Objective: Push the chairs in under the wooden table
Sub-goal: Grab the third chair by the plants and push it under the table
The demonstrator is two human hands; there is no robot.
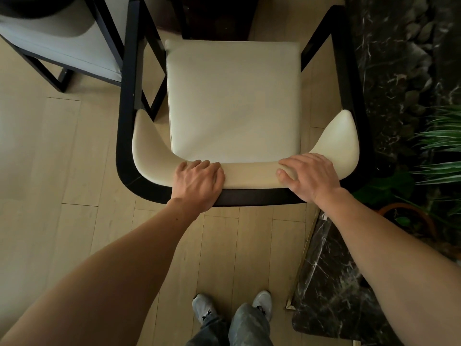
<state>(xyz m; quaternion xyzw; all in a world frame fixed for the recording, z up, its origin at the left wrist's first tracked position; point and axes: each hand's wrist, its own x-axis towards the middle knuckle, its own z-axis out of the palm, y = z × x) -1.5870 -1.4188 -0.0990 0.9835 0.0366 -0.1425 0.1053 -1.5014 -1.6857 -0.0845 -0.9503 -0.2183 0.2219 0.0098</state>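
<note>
A black-framed armchair with a cream seat (233,101) stands right in front of me, seen from above. My left hand (198,182) grips the top of its cream backrest, fingers curled over the front edge. My right hand (308,176) grips the same backrest further right, thumb laid on the pad. The dark wooden table (217,16) shows at the top, just beyond the seat's front edge. A second chair (62,38) of the same kind stands at the upper left.
A dark marble ledge (389,71) runs along the right, close to the chair's right arm, with stones and green plants (441,141) behind it. Light wood floor (45,158) lies to the left. My feet (232,308) stand behind the chair.
</note>
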